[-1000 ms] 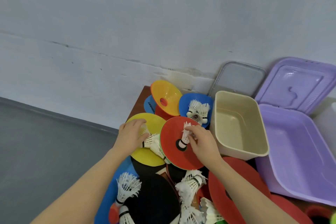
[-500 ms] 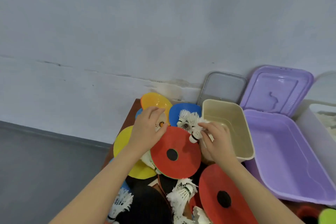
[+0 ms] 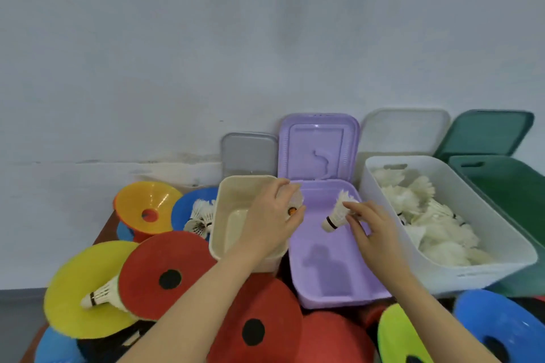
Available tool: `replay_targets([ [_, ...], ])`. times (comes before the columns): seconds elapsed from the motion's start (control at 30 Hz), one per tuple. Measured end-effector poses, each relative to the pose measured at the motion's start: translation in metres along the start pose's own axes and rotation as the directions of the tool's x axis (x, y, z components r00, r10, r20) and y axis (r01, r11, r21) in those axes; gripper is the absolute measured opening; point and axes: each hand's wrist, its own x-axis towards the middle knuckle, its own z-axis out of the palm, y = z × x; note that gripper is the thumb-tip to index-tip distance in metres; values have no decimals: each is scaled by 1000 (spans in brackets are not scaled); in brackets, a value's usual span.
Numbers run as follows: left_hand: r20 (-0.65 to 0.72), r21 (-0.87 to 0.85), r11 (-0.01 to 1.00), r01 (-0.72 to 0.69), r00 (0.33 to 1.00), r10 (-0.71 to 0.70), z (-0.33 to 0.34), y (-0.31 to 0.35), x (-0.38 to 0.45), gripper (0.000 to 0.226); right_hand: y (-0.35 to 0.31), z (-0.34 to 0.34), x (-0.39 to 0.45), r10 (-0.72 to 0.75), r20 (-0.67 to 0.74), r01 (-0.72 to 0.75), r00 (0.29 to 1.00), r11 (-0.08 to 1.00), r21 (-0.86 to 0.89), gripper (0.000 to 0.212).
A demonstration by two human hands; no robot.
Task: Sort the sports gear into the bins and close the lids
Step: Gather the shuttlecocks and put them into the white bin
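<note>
Shuttlecocks fill both grips at this moment. The right hand (image 3: pixel 373 233) pinches one shuttlecock (image 3: pixel 336 214) by its feathers, cork end pointing away to the left, above the empty purple bin (image 3: pixel 330 280). The left hand (image 3: pixel 272 221) curls around a second shuttlecock (image 3: pixel 295 205), over the edge between the beige bin (image 3: pixel 233 215) and the purple one.

Just right of the right grip stands the white bin (image 3: pixel 460 271), already holding a heap of shuttlecocks, so that part of the sort looks well under way. Beyond it the green bin (image 3: pixel 507 194) appears empty, as do the beige and purple bins.

Much seems left. Left of the left grip and below both arms, flat cones lie piled on the table: a red cone (image 3: pixel 165 268), a yellow cone (image 3: pixel 76 289), an orange one (image 3: pixel 150 206), blue and green ones too. More shuttlecocks lie among them, one loose shuttlecock (image 3: pixel 101 295) on the yellow cone and a cluster (image 3: pixel 202 218) in a blue cone behind the beige bin.

All four lids stand propped against the wall, among them the purple lid (image 3: pixel 318 144), so closing has not begun.
</note>
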Motion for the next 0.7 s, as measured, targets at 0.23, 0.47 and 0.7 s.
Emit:
replay_targets([
  [0.23,78,-155,986,65,996,-53,100,112,44,48,88,-100,2,51,-77,-57,996,995,-81,27],
  [0.47,230,-224,973,61,973,-8,169,176,55,43,155,-169,-5,164,-60,-173,985,963,-204,30],
  [0.7,589,111,993,-25,807,-46,220,182,40,39,201,-186,-20,311,212,-207,926,891,-403,34],
])
